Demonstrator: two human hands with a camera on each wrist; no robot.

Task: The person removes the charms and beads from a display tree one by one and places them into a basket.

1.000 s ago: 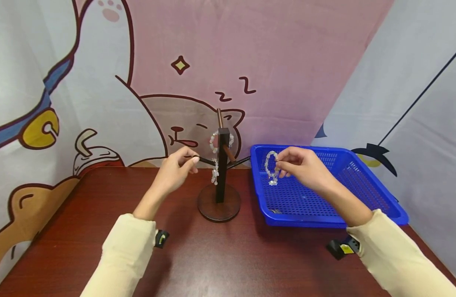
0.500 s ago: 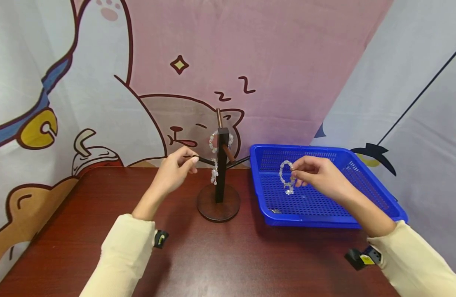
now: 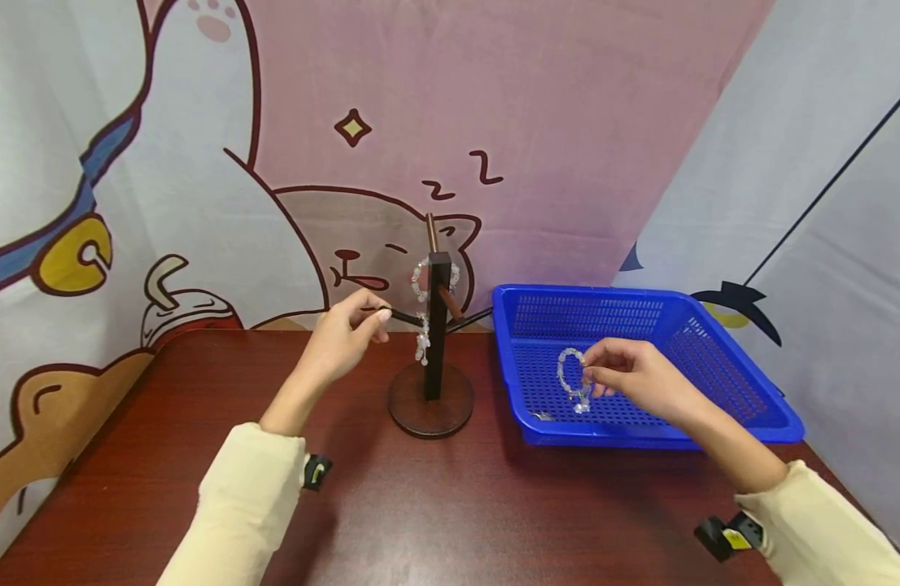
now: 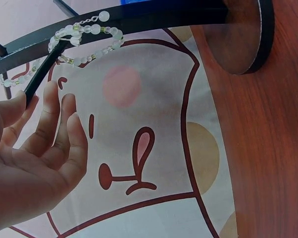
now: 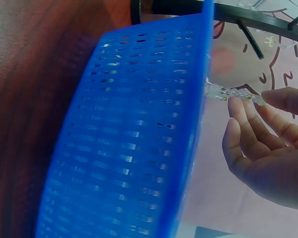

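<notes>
My left hand [image 3: 347, 338] pinches the tip of a black peg [image 4: 42, 74] on the left of a dark wooden stand [image 3: 435, 350]. A clear and white beaded bracelet [image 3: 423, 346] hangs on that peg, near the post. Higher up, another beaded bracelet [image 3: 419, 281] hangs behind the post. My right hand [image 3: 629, 374] holds a beaded bracelet [image 3: 562, 374] between thumb and fingers, its flower-like charm dangling. It hangs over the blue basket [image 3: 604, 437]; the right wrist view shows this bracelet [image 5: 233, 93] partly hidden behind the basket's rim.
A small shiny item [image 3: 541, 416] lies in the basket's front left corner, too small to identify. The stand's round base [image 3: 431, 419] rests on the reddish-brown table [image 3: 435, 505], left of the basket. A printed cloth [image 3: 567, 146] hangs behind.
My right hand has moved right, then down with the bracelet, away from the stand and lower over the basket. My left hand has stayed at the peg.
</notes>
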